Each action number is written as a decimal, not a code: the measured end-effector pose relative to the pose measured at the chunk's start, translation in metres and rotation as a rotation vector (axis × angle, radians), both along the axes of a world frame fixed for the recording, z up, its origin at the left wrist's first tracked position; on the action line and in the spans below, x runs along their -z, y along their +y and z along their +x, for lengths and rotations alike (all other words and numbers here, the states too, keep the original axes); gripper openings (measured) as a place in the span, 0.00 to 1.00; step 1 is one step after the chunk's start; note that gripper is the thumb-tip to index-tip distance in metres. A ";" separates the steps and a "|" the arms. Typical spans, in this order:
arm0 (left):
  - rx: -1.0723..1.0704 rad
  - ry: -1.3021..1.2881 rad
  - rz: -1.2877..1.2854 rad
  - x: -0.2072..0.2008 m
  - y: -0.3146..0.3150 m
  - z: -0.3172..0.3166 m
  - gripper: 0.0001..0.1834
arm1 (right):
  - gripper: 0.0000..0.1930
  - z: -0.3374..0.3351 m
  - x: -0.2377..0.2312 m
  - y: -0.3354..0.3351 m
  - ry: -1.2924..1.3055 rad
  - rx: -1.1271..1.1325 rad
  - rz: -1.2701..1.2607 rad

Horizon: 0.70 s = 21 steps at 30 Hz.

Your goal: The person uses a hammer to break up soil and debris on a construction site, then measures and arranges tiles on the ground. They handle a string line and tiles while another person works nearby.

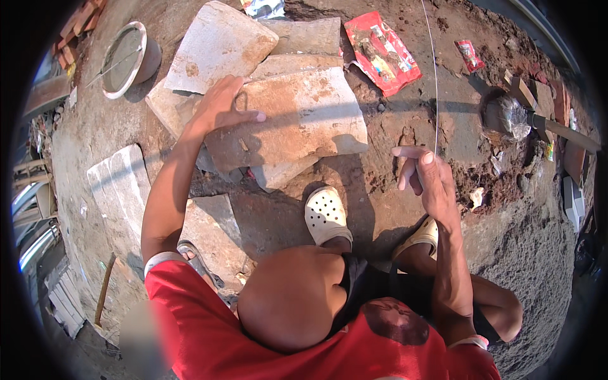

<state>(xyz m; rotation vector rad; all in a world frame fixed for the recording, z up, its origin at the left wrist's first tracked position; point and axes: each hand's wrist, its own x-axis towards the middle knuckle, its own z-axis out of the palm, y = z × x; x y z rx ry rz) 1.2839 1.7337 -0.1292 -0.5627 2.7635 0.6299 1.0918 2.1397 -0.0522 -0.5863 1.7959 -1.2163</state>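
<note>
My left hand (223,106) lies at the left end of a flat, brown-stained stone slab (297,117), its thumb stretched out over the top face and spread from the fingers. The fingertips rest by the slab's far left corner, partly hidden. A paler grey slab (221,47) lies just beyond that hand, on top of other slabs. To the right of the stack, my right hand (430,180) is held above the ground, index finger pointing left, thumb raised, other fingers loosely bent. A thin white string (432,69) runs from the far edge to its thumb; whether it is held I cannot tell.
A round bucket (152,60) of grey stuff stands at far left. Red plastic packaging (383,54) lies beyond the slabs. At right is a long-handled tool (563,132) near wood pieces. Another slab (120,187) lies left; my pale clogs (326,212) stand in front.
</note>
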 end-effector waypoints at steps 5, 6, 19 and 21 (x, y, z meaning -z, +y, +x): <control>0.088 -0.218 0.025 -0.007 -0.012 -0.007 0.48 | 0.34 0.000 -0.014 -0.003 0.040 -0.014 -0.057; 0.081 -0.189 0.003 -0.015 -0.007 -0.006 0.49 | 0.34 0.001 -0.016 -0.002 0.048 -0.014 -0.068; 0.080 -0.080 0.034 -0.086 0.069 0.005 0.53 | 0.33 -0.008 -0.025 0.007 0.085 0.044 -0.079; 0.017 -0.133 0.057 -0.094 0.080 0.012 0.51 | 0.33 -0.011 -0.030 0.011 0.079 0.044 -0.065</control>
